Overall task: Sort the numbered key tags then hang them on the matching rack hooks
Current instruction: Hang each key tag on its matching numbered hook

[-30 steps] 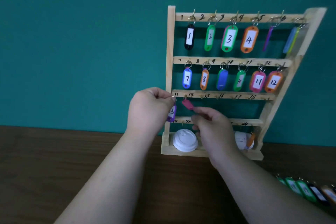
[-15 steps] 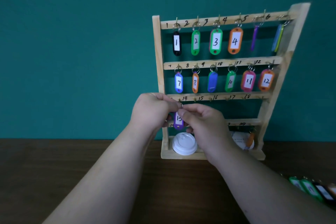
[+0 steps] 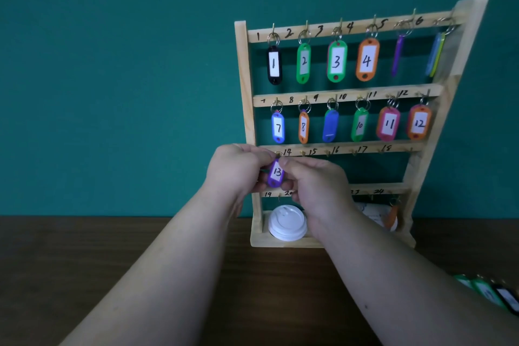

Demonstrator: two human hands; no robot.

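Our left hand [image 3: 238, 168] and right hand [image 3: 311, 180] both pinch tag 13 [image 3: 276, 173] under the rack's [image 3: 243, 87] third rail. We should ease its ring [image 3: 279, 153] toward 12 o'clock, onto hook 13.

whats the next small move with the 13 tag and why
Probably slip the ring onto the hidden hook left of the 14 mark, then release: the left hand and right hand pinch the purple 13 tag there, with its ring at the rail.

The rack [image 3: 244, 87] is pale bare wood. The tags [image 3: 337, 62] are glossy plastic with paper labels on metal rings [image 3: 304, 35]. The table [image 3: 84, 261] is dark matt wood.
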